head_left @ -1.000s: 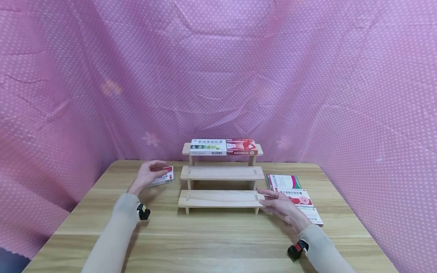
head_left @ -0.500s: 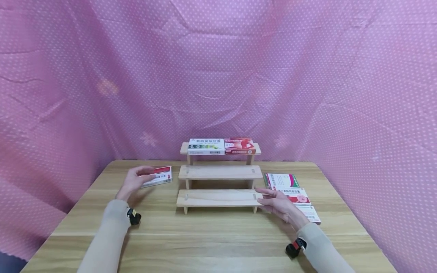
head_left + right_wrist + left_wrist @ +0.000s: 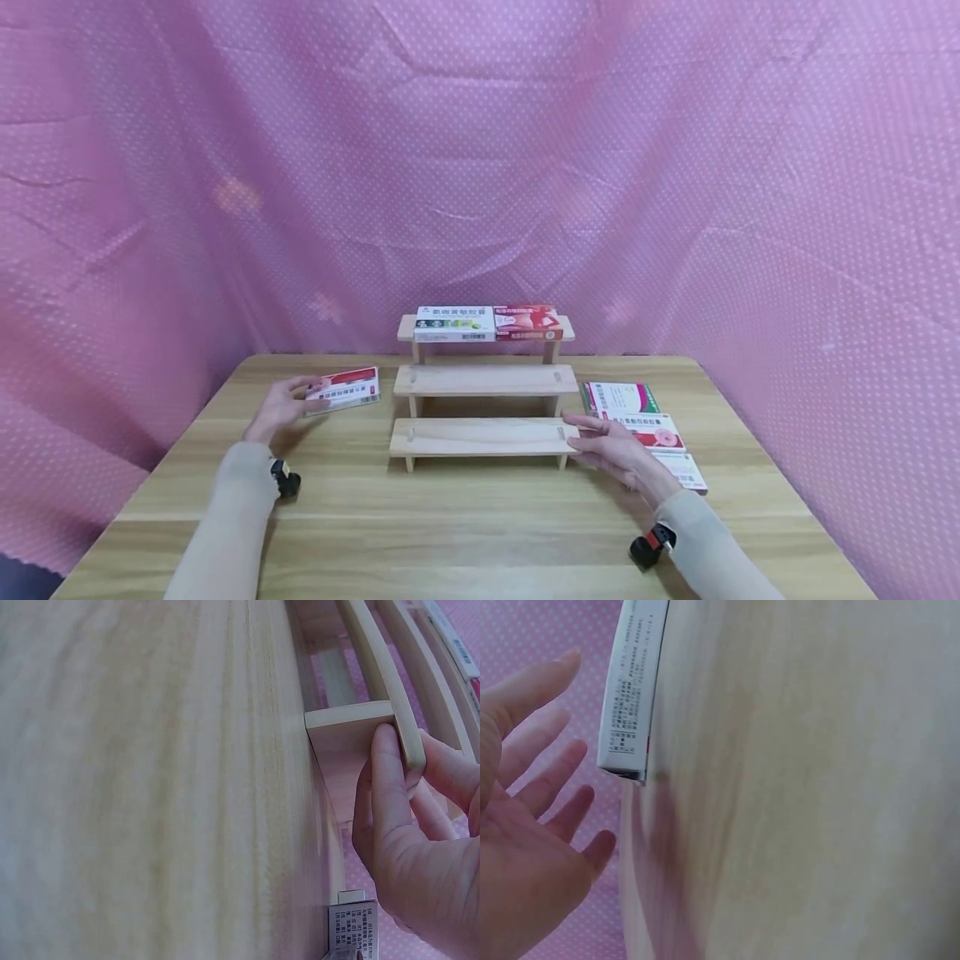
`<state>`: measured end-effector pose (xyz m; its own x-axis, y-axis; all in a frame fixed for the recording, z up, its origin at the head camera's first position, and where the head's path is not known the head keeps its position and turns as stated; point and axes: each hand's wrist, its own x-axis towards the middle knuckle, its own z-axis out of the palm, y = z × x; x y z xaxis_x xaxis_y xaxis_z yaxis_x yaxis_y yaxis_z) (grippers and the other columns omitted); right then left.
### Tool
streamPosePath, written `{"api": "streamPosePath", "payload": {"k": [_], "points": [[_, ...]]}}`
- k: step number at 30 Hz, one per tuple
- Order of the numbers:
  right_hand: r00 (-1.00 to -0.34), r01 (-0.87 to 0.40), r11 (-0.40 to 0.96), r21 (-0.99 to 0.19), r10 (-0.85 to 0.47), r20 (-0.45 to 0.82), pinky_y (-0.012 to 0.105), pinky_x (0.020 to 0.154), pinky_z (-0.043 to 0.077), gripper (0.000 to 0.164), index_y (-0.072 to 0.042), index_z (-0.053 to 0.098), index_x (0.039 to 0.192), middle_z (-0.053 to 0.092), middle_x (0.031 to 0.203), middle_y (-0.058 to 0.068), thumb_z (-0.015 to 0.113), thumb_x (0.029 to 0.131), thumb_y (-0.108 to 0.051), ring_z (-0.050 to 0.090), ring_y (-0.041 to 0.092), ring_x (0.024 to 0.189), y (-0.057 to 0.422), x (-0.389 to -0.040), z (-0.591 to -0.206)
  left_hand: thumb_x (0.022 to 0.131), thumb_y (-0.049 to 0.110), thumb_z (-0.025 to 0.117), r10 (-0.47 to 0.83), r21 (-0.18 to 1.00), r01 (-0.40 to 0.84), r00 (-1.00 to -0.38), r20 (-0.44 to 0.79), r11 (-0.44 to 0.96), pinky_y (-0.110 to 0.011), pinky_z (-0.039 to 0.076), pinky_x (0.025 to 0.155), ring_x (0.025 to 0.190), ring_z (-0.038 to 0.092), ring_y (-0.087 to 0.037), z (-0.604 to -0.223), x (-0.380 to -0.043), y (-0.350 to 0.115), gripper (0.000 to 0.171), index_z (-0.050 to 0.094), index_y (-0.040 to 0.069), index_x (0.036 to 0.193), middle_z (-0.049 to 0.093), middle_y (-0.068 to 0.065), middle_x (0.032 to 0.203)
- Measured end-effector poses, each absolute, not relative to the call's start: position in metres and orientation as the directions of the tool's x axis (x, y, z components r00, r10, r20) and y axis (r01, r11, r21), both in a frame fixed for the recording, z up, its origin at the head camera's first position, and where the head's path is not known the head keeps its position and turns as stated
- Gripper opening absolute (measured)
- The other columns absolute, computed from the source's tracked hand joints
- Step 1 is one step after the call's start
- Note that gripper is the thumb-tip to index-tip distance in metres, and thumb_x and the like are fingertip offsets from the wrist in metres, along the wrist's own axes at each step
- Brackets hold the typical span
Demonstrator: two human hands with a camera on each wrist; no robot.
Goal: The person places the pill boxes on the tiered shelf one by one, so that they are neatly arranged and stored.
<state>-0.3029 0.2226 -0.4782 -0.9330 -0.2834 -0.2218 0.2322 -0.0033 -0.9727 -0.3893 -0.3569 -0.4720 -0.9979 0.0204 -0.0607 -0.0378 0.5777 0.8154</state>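
Note:
A three-tier wooden display stand [image 3: 480, 435] stands mid-table in the head view. My right hand [image 3: 618, 454] pinches the right end of its lowest shelf; in the right wrist view, fingers [image 3: 390, 780] press under the board and the thumb lies over it. On the left, my left hand [image 3: 281, 406] is at the left end of a red-and-white medicine box [image 3: 348, 390] lying flat on the table. The left wrist view has that hand's fingers spread and relaxed beside the box [image 3: 634, 690], with a gap between them.
On the top tier lie a white-and-green medicine box [image 3: 453, 323] and a red one [image 3: 527, 322], side by side. Right of the stand, a green-and-white box [image 3: 621, 397], a red-and-white box [image 3: 660, 433] and a white box [image 3: 684, 472] lie in a column. Pink dotted cloth [image 3: 480, 167] hangs behind the table.
My left hand has drawn back leftward across the red-and-white medicine box, uncovering more of it. My right hand keeps its hold on the stand's lowest shelf.

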Motion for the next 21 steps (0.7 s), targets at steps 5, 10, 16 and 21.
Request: {"api": "streamPosePath", "payload": {"k": [5,10,16,21], "points": [[-0.932,0.235,-0.005,-0.972,-0.287,-0.223,0.034,0.098,0.054,0.055,-0.006,0.043,0.147,0.031,0.156,0.021,0.060,0.094,-0.003,0.062,0.015,0.113,0.223,-0.301,-0.480,0.085,0.018,0.075,0.067,0.826,0.013,-0.997,-0.030,0.564,-0.066,0.027,0.110,0.132,0.040,-0.049,-0.480,-0.395,-0.357,0.073,0.040,0.003,0.146,0.037,-0.033,0.147],[-0.930,0.262,-0.051,-0.964,-0.279,-0.239,0.030,0.091,0.058,0.057,-0.004,0.044,0.146,0.049,0.140,0.018,0.064,0.092,-0.003,0.066,0.017,0.103,0.221,-0.304,-0.479,0.083,0.013,0.076,0.075,0.841,0.005,-0.996,-0.042,0.542,-0.062,0.029,0.112,0.129,0.042,-0.046,-0.482,-0.398,-0.356,0.076,0.037,0.000,0.148,0.038,-0.033,0.146],[-0.926,0.274,-0.066,-0.960,-0.288,-0.244,0.026,0.086,0.059,0.059,-0.002,0.042,0.146,0.061,0.126,0.014,0.064,0.092,-0.002,0.068,0.017,0.099,0.222,-0.307,-0.479,0.082,0.012,0.077,0.054,0.824,-0.021,-0.997,-0.063,0.567,-0.064,0.021,0.115,0.135,0.033,-0.048,-0.482,-0.399,-0.354,0.079,0.035,-0.001,0.148,0.031,-0.032,0.151],[-0.926,0.270,-0.089,-0.959,-0.296,-0.233,0.029,0.089,0.058,0.059,0.000,0.041,0.146,0.059,0.127,0.015,0.062,0.092,0.001,0.067,0.018,0.101,0.221,-0.307,-0.480,0.081,0.007,0.076,0.058,0.817,-0.012,-0.997,-0.056,0.576,-0.064,0.021,0.115,0.135,0.032,-0.048,-0.484,-0.400,-0.351,0.077,0.036,0.000,0.147,0.030,-0.032,0.151]]}}
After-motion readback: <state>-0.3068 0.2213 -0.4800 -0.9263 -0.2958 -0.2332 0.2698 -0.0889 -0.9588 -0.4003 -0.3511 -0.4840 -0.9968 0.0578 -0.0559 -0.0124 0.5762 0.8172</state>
